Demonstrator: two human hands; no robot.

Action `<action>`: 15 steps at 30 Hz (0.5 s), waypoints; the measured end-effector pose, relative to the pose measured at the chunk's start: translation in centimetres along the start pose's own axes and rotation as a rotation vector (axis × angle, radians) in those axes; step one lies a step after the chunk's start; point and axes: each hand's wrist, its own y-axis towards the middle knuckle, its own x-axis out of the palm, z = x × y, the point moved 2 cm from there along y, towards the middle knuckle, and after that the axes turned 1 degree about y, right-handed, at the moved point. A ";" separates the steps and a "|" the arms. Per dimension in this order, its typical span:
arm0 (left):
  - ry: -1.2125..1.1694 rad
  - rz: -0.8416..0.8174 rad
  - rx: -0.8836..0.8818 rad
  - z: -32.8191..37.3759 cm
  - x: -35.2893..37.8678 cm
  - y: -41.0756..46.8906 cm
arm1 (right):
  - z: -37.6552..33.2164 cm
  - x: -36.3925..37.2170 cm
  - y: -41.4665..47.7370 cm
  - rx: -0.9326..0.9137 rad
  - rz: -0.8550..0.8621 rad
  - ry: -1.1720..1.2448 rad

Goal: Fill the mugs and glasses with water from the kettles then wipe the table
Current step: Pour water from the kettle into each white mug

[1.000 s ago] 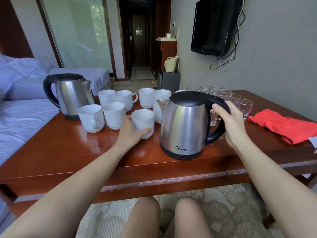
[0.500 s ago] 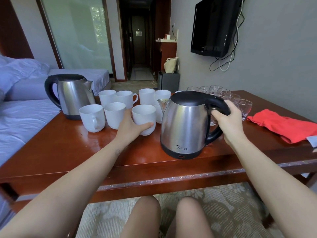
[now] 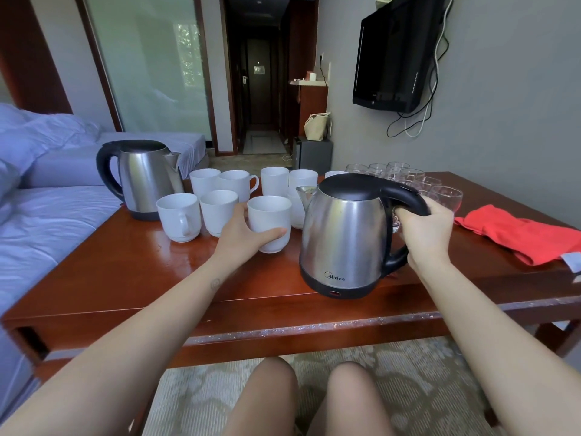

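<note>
The right hand (image 3: 424,234) gripped the black handle of the near kettle (image 3: 345,240), a steel unit marked "Midea" low on its body, at the front of the tabletop (image 3: 125,272). The left hand (image 3: 242,234) was wrapped around a white mug (image 3: 269,221) just left of the kettle spout. The second kettle (image 3: 144,177), other mugs (image 3: 218,209), glasses (image 3: 418,184) and red cloth (image 3: 515,234) sat farther back.
</note>
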 end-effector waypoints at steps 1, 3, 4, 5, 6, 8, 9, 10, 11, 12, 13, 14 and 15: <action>-0.007 -0.008 0.003 0.1 -0.3 -0.3 | -0.1 -0.2 -0.1 -0.002 -0.003 0.003; -0.018 -0.030 0.008 0.1 -0.8 -0.7 | -0.7 -0.6 -0.2 -0.014 -0.014 0.011; -0.020 -0.045 0.014 0.1 -1.0 -0.9 | -1.1 -0.8 -0.2 -0.028 -0.022 0.011; -0.019 -0.061 0.017 0.0 -1.1 -1.2 | -1.6 -1.0 -0.2 -0.049 -0.038 0.003; -0.022 -0.074 0.022 -0.2 -1.1 -1.5 | -2.1 -1.1 -0.2 -0.077 -0.059 -0.012; -0.025 -0.099 0.037 -0.3 -1.3 -2.0 | -3.1 -1.3 -0.3 -0.127 -0.100 -0.035; -0.025 -0.112 0.046 -0.3 -1.4 -2.4 | -3.5 -1.4 -0.3 -0.140 -0.112 -0.035; -0.028 -0.123 0.053 -0.2 -1.5 -2.8 | -3.7 -1.5 -0.3 -0.149 -0.116 -0.033; -0.033 -0.132 0.061 -0.2 -1.6 -3.1 | -4.0 -1.6 -0.3 -0.159 -0.121 -0.032; -0.038 -0.137 0.070 -0.1 -1.8 -3.5 | -4.3 -1.6 -0.3 -0.172 -0.129 -0.037; -0.040 -0.143 0.078 0.0 -1.9 -3.8 | -4.6 -1.7 -0.3 -0.187 -0.140 -0.045; -0.041 -0.149 0.086 0.1 -2.0 -4.1 | -5.0 -1.8 -0.3 -0.198 -0.147 -0.058; -0.044 -0.155 0.092 0.2 -2.2 -4.4 | -5.3 -1.9 -0.3 -0.203 -0.154 -0.069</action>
